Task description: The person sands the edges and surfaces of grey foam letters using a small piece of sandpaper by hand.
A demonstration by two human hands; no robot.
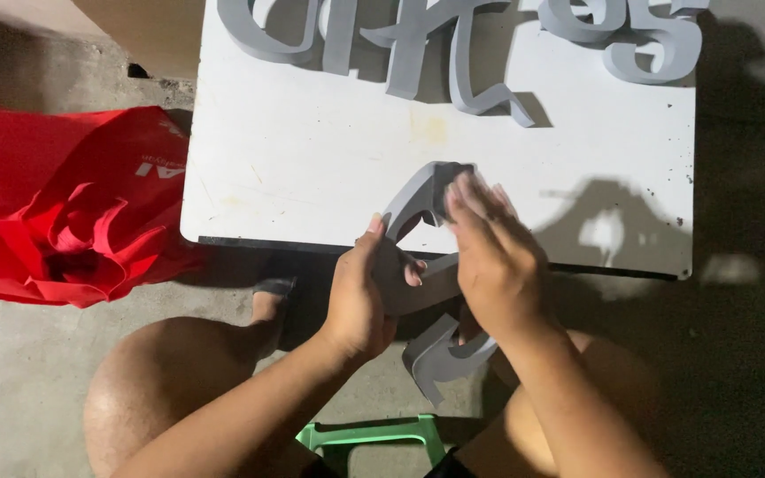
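I hold a grey cut-out foam letter (422,292), curved with hooked ends, over the near edge of a white board (312,150). My left hand (360,296) grips its middle from the left, thumb on top. My right hand (493,257) lies flat against its upper right part, fingers together and pointing up. The letter's lower hook shows below my hands, between my knees.
Several more grey foam letters (453,53) lie along the far side of the white board. A crumpled red cloth bag (73,204) rests on the concrete floor at left. A green plastic stool (374,435) sits under me.
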